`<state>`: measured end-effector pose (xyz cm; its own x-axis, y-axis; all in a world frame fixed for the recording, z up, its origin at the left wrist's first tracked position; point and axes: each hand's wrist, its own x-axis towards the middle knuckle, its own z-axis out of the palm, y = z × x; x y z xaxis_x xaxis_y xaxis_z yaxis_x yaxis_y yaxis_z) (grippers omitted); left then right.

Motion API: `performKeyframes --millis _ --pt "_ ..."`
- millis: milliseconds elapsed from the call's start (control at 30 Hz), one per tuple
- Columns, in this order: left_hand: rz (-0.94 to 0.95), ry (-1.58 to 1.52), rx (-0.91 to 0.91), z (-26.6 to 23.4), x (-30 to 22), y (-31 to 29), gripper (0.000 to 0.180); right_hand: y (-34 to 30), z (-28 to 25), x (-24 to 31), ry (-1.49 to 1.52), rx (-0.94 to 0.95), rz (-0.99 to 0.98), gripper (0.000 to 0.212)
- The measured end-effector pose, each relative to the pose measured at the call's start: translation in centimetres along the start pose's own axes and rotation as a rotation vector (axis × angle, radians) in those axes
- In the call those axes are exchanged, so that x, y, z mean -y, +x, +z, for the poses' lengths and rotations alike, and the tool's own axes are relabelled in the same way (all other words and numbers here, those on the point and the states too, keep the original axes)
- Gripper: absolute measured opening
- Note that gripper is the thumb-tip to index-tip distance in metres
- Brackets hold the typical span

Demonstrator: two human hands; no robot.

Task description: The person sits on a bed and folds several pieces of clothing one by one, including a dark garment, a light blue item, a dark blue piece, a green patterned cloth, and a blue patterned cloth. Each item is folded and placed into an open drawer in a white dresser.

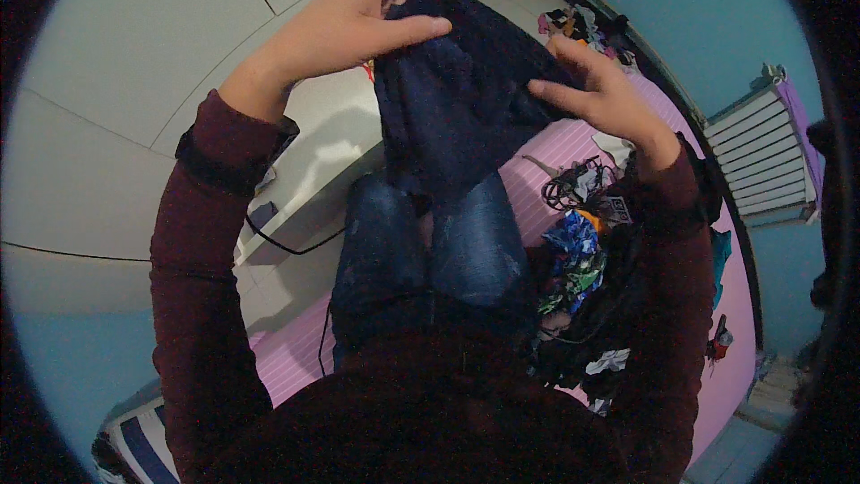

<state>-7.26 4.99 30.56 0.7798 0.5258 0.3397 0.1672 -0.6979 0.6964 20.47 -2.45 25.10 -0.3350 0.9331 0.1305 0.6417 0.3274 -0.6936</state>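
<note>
A dark navy piece of cloth (457, 99), perhaps a garment, hangs between my two hands above my knees. My left hand (376, 22) pinches its upper left edge, thumb lying on the near face and fingers behind. At the cloth's right side, my right hand (600, 90) grips the edge between thumb and fingers. The lower part of the cloth drapes down to my jeans (475, 242). Its exact kind cannot be made out.
A white table (336, 116) stands left of my knees, with a black cable (291, 249) beside it. On the pink striped sheet (726, 385) at right lies a pile of mixed clothes (573, 255). More clothes (587, 29) lie farther off. A white slatted rack (766, 152) stands by the blue wall.
</note>
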Motion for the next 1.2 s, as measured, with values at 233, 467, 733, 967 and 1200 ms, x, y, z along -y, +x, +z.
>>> performKeyframes --millis 233,467,733,967,1200 --pt "-0.141 -0.200 -0.127 -0.6 2.3 0.1 0.024 -1.1 -1.9 2.9 0.341 -0.003 -0.035 0.050" --pt "-0.128 -0.453 -0.181 -0.5 2.4 0.0 0.026 -1.5 -0.8 3.5 0.144 -0.137 -0.120 0.040" --pt "-0.130 -0.712 -0.041 -0.9 1.9 -1.2 0.021 -1.8 -2.7 2.3 0.117 -0.139 -0.097 0.029" --pt "0.125 -0.878 0.012 -1.2 1.7 -2.0 0.026 -2.9 -2.0 7.7 0.414 0.116 -0.242 0.031" --pt "0.301 -1.083 -0.038 2.1 -0.5 1.3 0.055 2.1 -0.6 13.1 -0.018 -0.229 -0.718 0.033"
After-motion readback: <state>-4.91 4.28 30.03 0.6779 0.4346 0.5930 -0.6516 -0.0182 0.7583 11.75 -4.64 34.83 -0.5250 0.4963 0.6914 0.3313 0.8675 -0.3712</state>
